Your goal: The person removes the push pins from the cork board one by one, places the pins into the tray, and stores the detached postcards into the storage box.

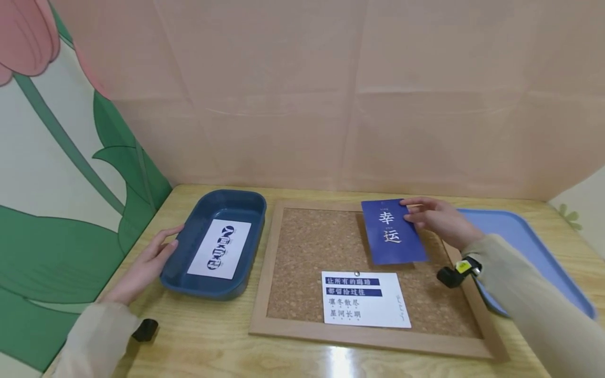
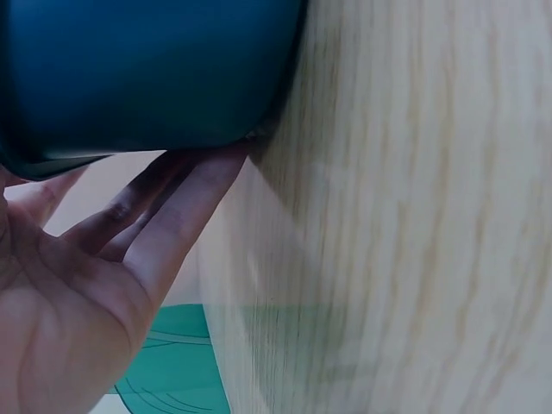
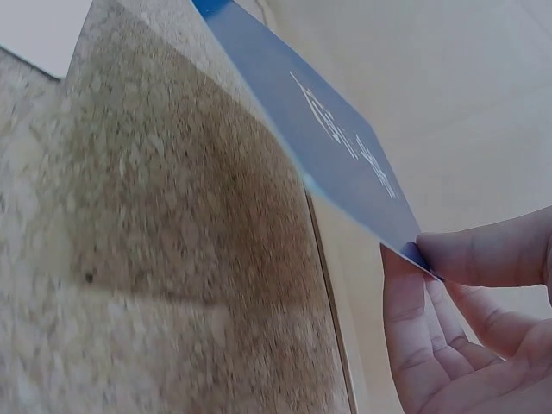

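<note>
Above the cork board (image 1: 312, 241), my right hand (image 1: 437, 220) pinches a blue card (image 1: 392, 247) with white characters by its upper right corner. In the right wrist view the blue card (image 3: 319, 129) is tilted, apart from the cork, and throws a shadow on it. A white card (image 1: 364, 310) with dark text lies on the lower part of the board, a pin at its top edge. My left hand (image 1: 148, 262) touches the left side of a dark blue bin (image 1: 246, 286). The left wrist view shows its extended fingers (image 2: 185, 203) against the bin's outer wall.
Inside the bin lies a white card (image 1: 221, 249) with black lettering. A light blue tray (image 1: 524, 252) sits to the right, partly hidden by my right arm. The board's wooden frame (image 1: 368, 340) rests on the wooden table (image 1: 208, 341). A beige wall covering stands behind.
</note>
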`<state>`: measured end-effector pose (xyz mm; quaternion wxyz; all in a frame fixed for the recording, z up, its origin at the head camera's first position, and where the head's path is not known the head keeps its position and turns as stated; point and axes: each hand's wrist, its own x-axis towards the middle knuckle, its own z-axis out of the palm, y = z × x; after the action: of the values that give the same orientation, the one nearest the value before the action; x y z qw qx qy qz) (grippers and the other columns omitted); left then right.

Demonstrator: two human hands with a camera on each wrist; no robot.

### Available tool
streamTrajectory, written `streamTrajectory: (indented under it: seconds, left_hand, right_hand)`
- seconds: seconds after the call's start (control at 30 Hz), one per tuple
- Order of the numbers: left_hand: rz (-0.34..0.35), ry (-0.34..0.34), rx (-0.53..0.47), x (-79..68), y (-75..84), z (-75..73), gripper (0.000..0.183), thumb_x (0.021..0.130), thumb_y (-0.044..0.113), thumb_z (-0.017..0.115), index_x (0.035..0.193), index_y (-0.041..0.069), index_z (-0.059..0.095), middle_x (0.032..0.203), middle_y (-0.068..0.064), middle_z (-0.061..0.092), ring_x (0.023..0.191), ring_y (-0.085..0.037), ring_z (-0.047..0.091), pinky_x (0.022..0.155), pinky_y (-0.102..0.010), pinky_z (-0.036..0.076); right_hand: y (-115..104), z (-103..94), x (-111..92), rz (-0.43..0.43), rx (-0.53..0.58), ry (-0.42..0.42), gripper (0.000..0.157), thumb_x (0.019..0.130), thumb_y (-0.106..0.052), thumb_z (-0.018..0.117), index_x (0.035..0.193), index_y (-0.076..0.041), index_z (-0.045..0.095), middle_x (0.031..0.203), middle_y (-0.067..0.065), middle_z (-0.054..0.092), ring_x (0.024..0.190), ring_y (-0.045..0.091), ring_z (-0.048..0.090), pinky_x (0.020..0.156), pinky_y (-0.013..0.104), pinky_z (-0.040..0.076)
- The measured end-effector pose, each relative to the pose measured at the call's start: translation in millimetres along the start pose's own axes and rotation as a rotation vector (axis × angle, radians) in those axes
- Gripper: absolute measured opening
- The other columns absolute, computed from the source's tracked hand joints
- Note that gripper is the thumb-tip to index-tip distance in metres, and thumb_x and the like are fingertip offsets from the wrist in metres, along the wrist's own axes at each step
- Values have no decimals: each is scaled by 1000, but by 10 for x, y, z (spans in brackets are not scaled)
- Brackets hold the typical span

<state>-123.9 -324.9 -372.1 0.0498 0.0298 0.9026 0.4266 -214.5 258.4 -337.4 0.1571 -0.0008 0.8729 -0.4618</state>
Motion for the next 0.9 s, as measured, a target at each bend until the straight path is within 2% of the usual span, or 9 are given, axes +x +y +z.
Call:
streamTrajectory:
  seconds: [0.13, 0.57, 0.73, 0.9]
  left_hand:
    - [-1, 8, 10, 14, -12, 22, 54, 104, 42, 30, 153, 18, 22, 151, -23, 29, 127, -42, 42, 97, -55, 39]
    - [13, 26, 32, 7, 19, 52, 54, 105, 41, 30, 152, 15, 24, 149, -25, 32, 127, -44, 42, 99, -59, 38]
    - [16, 39, 36, 20, 18, 62, 54, 105, 40, 29, 151, 14, 25, 149, -26, 32, 127, -44, 42, 99, -58, 38]
    - [7, 47, 44, 23, 22, 75, 54, 105, 41, 28, 151, 14, 25, 149, -26, 31, 127, -44, 42, 99, -59, 37]
  right_hand:
    - [-57, 61, 0, 0, 18, 0, 53, 96, -23, 58, 144, -7, 40, 135, 20, 45, 109, 20, 52, 86, 25, 48]
    - [-190, 215, 45, -47, 87, -8, 52, 96, -18, 57, 144, -7, 41, 135, 20, 45, 109, 19, 53, 93, 30, 47]
    - [-241, 274, 58, -69, 116, -18, 52, 95, -16, 57, 143, -6, 41, 133, 20, 45, 108, 17, 54, 98, 35, 44]
    - [-304, 344, 64, -54, 143, -16, 51, 95, -16, 57, 143, -8, 41, 137, 21, 42, 119, 27, 50, 105, 42, 41]
